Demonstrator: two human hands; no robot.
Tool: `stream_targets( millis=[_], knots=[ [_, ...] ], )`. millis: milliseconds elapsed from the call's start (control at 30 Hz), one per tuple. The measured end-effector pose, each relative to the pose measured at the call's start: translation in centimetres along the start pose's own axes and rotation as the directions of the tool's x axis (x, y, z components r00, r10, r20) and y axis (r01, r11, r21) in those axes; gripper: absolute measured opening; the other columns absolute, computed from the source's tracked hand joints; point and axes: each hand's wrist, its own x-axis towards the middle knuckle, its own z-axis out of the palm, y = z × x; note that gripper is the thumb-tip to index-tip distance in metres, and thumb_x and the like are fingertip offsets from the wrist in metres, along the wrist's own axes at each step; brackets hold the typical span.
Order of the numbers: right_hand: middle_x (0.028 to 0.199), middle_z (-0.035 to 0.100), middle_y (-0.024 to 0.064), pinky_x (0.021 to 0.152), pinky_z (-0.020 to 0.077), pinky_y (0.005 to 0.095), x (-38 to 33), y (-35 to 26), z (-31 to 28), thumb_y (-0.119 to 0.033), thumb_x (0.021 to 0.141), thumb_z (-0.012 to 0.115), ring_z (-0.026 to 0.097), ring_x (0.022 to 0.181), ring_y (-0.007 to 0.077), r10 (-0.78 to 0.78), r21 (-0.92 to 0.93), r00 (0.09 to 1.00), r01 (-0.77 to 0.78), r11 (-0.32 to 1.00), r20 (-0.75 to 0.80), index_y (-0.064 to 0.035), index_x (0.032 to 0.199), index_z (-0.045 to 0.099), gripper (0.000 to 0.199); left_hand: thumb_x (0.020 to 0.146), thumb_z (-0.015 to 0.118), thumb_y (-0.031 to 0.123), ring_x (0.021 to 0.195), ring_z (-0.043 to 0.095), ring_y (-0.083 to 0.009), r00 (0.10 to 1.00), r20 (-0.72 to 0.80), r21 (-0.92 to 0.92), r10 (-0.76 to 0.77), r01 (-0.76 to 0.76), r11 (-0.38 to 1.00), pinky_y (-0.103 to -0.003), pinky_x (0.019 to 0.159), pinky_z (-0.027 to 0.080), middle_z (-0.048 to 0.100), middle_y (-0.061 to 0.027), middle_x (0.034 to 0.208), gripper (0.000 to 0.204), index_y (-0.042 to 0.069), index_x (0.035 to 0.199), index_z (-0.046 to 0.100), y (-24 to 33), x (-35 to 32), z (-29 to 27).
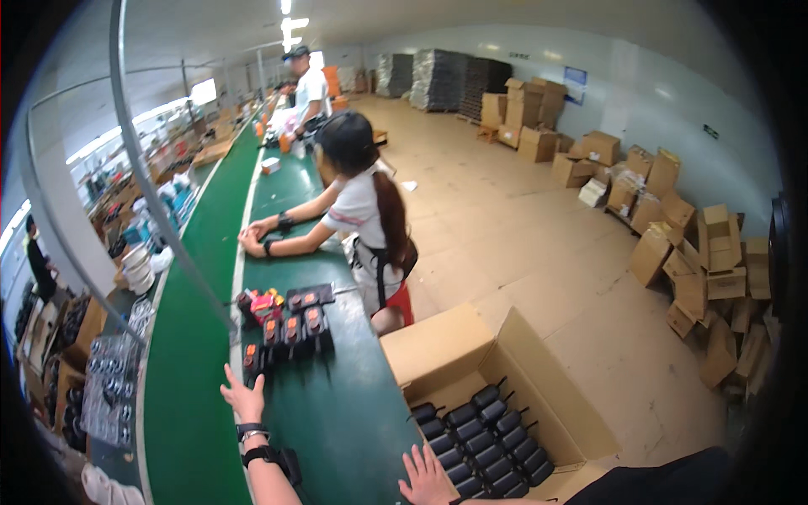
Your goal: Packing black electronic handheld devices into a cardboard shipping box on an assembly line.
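Observation:
My left hand (pixel 244 400) is empty, its fingers spread, over the near edge of the green workbench beside the belt. Just beyond it stand several black devices (pixel 292 330) with orange labels, grouped together. A small red and yellow item (pixel 266 303) lies behind them; its kind is unclear. My right hand (pixel 427 478), fingers apart and holding nothing, rests at the bench's right edge next to an open cardboard box (pixel 446 341). Rows of black rounded units (pixel 481 436) with short stubs fill that box.
A green conveyor belt (pixel 189 337) runs along the bench's left side, with a metal post (pixel 160 202) rising beside it. A co-worker (pixel 362 202) leans on the bench ahead; another person (pixel 310 91) stands farther off. Cardboard boxes (pixel 707 269) pile along the right wall.

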Motion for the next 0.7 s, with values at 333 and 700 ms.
stream_targets(
  millis=[333,700],
  knots=[
    [0.144,0.026,0.0259,0.113,0.0116,0.0454,0.2,-0.3,-0.3,-0.039,0.09,0.042,0.016,0.136,0.0408,0.004,0.038,1.0,-0.005,0.999,0.008,0.0047,0.137,0.031,0.065,0.075,0.071,0.018,0.115,0.045,-0.0435,0.998,0.031,-0.211,0.062,-0.054,0.976,-0.048,0.094,0.041,0.04,-0.0273,0.127,0.088,0.02,0.145,0.017,-0.6,2.8,6.3],
    [0.144,0.027,0.024,0.113,0.0103,0.0456,0.2,0.0,0.2,-0.042,0.089,0.04,0.016,0.136,0.0402,0.017,0.001,1.0,-0.017,1.0,0.001,0.0013,0.137,0.034,0.065,0.085,0.059,0.013,0.102,0.051,-0.0422,0.957,-0.104,-0.244,0.269,-0.287,0.926,-0.047,0.083,0.045,0.044,-0.0197,0.119,0.059,0.013,0.137,0.031,-0.7,-5.5,3.3]
  ],
)
